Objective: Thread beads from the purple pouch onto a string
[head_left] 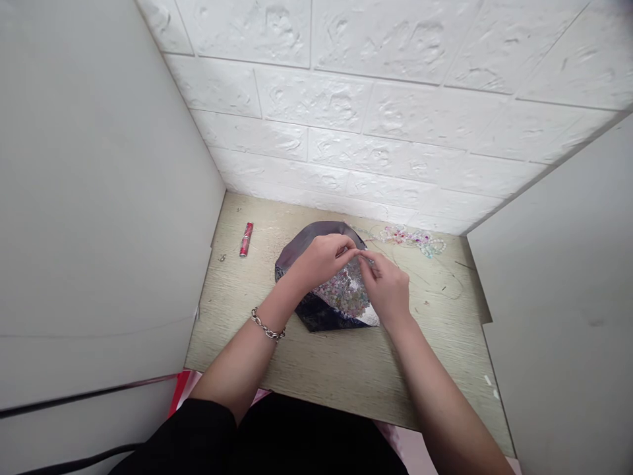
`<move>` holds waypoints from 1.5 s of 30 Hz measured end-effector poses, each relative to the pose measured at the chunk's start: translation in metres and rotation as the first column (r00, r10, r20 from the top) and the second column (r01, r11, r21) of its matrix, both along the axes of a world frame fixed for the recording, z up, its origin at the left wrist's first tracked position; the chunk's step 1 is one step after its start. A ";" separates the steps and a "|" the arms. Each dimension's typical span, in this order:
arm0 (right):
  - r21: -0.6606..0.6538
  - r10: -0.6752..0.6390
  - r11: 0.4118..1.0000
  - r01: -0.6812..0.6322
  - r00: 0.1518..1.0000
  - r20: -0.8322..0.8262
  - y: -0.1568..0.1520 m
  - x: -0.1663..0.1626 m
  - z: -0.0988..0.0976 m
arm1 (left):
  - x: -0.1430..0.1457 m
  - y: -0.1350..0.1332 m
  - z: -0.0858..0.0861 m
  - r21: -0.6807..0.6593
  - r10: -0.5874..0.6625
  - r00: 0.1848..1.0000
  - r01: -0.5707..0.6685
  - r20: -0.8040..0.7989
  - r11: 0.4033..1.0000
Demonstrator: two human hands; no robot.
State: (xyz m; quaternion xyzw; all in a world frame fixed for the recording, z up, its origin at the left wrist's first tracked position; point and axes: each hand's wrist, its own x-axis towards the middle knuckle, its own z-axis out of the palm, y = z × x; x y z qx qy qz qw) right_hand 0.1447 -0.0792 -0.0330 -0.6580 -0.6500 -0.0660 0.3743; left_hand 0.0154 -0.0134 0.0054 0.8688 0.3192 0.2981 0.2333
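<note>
Head view: tiny pastel beads (pixel 343 295) heap on sheeny dark fabric (pixel 316 315) beneath the left hand (pixel 326 260) and right hand (pixel 390 288), fingertips pinched, any contents unclear.

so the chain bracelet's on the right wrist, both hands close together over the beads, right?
Wrong wrist: the head view shows the chain bracelet on the left wrist. The left hand and right hand are close together over the beads.

White wall (pixel 336 105) behind, left panel (pixel 99 198), right panel (pixel 564 284) bound table (pixel 336 369). Narrow lane passable between red tube (pixel 246 239) and bead container (pixel 302 247). Left hand (pixel 324 260), right hand (pixel 388 287) obstruct above container. Bead strands (pixel 429 244) obstruct right rear.
</note>
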 end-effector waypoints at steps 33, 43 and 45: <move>0.061 -0.043 0.998 0.031 0.978 0.205 0.000 0.001 -0.005 | 0.002 0.001 -0.004 -0.193 0.012 0.999 -0.002 0.049 0.981; 0.052 -0.009 0.999 0.005 0.997 0.083 -0.001 0.001 -0.003 | 0.000 0.002 -0.004 -0.374 -0.003 0.997 0.032 0.078 0.927; 0.026 -0.022 0.999 0.023 0.998 -0.065 -0.001 0.000 0.000 | -0.001 0.001 -0.003 -0.401 -0.009 0.995 0.050 0.103 0.915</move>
